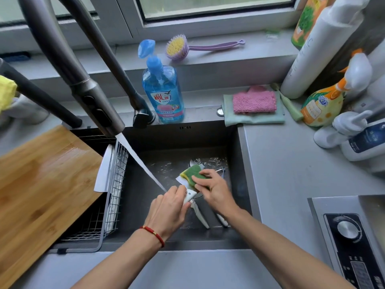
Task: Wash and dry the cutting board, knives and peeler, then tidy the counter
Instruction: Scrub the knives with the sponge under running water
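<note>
Both hands work over the sink (239, 142), which serves as landmark. Left hand (168, 207) grips the white handle of a knife (190, 195), fingers curled round it, red cord bracelet (154, 234) on the wrist. Right hand (214, 190) presses a green-yellow sponge (192, 174) onto the knife's blade, fingers curled over the sponge. Knife held above sink floor, near its middle. Water stream (141, 161) from the faucet head (98, 113) runs down to just beside the left hand.

On the sink floor under the hands: two more white-handled utensils (203, 217), handles toward the near wall; which is knife and which is peeler, cannot tell. Wet cutting board (41, 184) lies across the sink's left side, over a wire rack (112, 197) that hangs in the sink.

Behind the sink: blue dish soap bottle (164, 94) on the rim, purple brush (187, 46) on the window sill. Right of the sink on the tabletop (291, 174): pink cloth (254, 101) on a green cloth (250, 119), spray bottles (327, 99), stove panel (354, 243) at the near right.
</note>
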Demonstrator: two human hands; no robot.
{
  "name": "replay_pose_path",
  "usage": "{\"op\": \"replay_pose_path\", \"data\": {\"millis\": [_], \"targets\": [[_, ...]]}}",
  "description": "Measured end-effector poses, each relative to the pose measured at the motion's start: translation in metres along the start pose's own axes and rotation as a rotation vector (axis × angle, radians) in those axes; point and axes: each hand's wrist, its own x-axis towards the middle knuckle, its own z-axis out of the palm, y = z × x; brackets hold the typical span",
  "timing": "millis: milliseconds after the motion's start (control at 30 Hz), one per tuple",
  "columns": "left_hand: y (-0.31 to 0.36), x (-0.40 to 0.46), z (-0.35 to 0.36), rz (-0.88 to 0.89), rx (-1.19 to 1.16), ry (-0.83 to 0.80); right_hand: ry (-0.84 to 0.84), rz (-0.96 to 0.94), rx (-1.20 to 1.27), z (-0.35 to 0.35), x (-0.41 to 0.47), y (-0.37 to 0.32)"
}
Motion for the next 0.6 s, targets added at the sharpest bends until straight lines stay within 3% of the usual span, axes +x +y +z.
{"op": "replay_pose_path", "data": {"millis": [100,233,367,500,600], "targets": [[0.003,0.000,-0.001,0.052,0.018,-0.004,0.112,0.123,0.033,-0.008,0.010,0.010],[0.001,0.004,-0.003,0.060,0.051,0.004,0.026,-0.071,0.035,-0.001,-0.001,0.001],[0.003,0.006,-0.007,0.097,0.098,0.008,0.168,0.104,0.085,-0.006,0.010,0.006],[-0.003,0.007,-0.009,0.073,0.118,0.005,0.048,-0.059,0.078,0.001,0.002,-0.005],[-0.002,0.005,-0.011,0.091,0.117,0.000,0.128,0.116,0.116,-0.012,0.020,0.011]]}}
